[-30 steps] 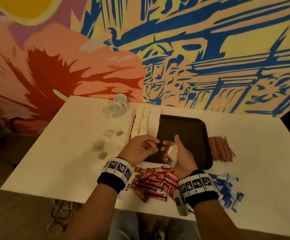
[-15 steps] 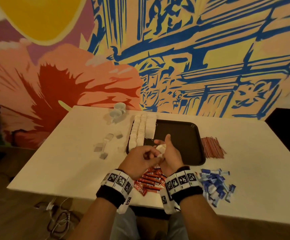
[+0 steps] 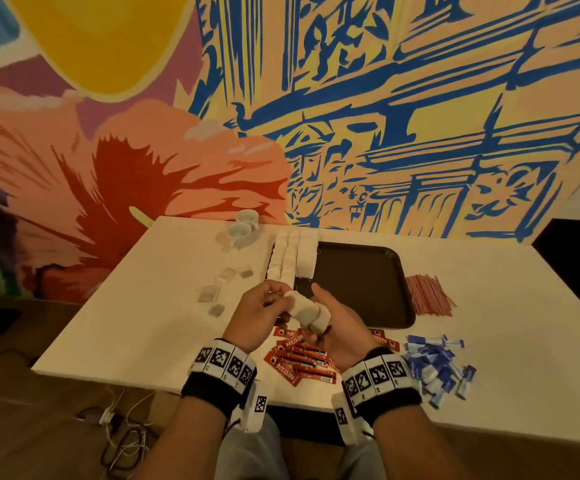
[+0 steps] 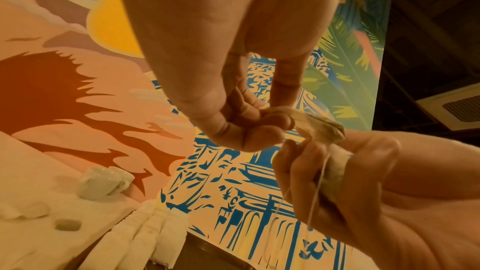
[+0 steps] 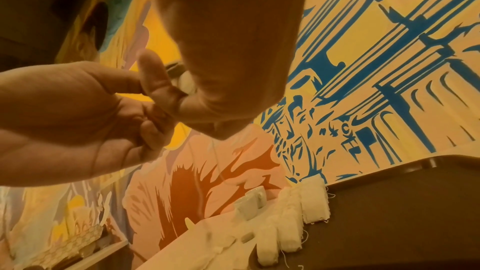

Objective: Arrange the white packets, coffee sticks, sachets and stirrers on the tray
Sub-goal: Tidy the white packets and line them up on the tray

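Both hands hover over the table's near side, just in front of the dark tray (image 3: 361, 282). My right hand (image 3: 321, 318) grips a short fanned row of white packets (image 3: 307, 311). My left hand (image 3: 279, 303) pinches the row's left end; the left wrist view shows its fingertips (image 4: 275, 122) on one packet (image 4: 322, 124), with thin strings hanging down. Three neat rows of white packets (image 3: 293, 254) lie along the tray's left side. Red coffee sticks (image 3: 302, 358) lie under my hands, blue sachets (image 3: 434, 368) to the right, and red stirrers (image 3: 427, 294) beside the tray.
Two white cups (image 3: 243, 228) stand at the table's back left. A few loose packets (image 3: 219, 289) lie on the white table (image 3: 143, 306) left of the tray. A painted wall rises right behind the table. Cables lie on the floor at the near left.
The hands have come together, and my left hand has taken hold of the packets that my right hand held alone. The packets now spread into a row between both hands. The head view has tilted up.
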Available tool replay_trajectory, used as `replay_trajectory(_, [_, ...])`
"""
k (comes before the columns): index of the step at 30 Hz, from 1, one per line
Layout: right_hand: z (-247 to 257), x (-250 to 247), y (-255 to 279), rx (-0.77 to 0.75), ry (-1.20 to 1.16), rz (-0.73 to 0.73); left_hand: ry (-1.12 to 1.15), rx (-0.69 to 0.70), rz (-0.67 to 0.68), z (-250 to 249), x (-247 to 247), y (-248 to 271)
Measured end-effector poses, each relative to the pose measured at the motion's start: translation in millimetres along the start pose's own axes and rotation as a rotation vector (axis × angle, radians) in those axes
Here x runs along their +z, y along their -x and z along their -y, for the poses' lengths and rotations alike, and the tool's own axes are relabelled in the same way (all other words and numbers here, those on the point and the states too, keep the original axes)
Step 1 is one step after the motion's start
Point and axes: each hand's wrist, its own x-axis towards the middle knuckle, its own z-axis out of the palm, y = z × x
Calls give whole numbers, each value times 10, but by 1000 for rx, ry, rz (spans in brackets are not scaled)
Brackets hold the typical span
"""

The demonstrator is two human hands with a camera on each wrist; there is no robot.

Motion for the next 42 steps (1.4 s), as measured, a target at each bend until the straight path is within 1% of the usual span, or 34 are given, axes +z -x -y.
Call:
replay_trajectory(3, [-53, -58, 41, -43, 32, 50, 8, 6, -18, 28, 9, 10])
replay_trajectory(7, [-95, -86, 86, -90, 169, 85, 4, 31, -14, 24, 22, 17])
replay_trajectory(11, [-112, -97, 59, -130, 157, 14, 60, 22, -24, 5, 50, 36])
replay_trajectory(16, [-103, -122, 21, -161, 57, -44, 65, 9, 67, 37, 7, 84])
replay_trajectory(19, [-101, -140, -13, -169, 58, -65, 52, 15, 108, 35, 4, 103])
replay_trajectory(21, [-102, -147, -31, -168, 81, -60, 31, 17, 97, 40, 14, 91])
replay_trajectory(24, [-67, -129, -37, -165, 106, -19, 13, 23, 36, 46, 14, 50])
replay_trajectory(26, [-18, -113, -41, -164, 148, -40, 6, 33, 8, 37, -6, 20])
replay_trajectory(29, [58, -112, -69, -204, 215, -84, -48, 34, 13, 10, -47, -18])
replay_trajectory(33, [140, -87, -88, -236, 219, -46, -116, 27, 21, -14, -86, -53])
replay_trajectory(36, [166, -66, -98, -277, 262, -10, -69, 19, 47, -50, -101, -57])
replay_trajectory(38, [179, -56, -104, -308, 291, -13, -51, 20, 58, -67, -118, -46])
replay_trajectory(42, [176, -37, -126, -317, 297, 2, -142, 41, 26, -33, -146, -39])
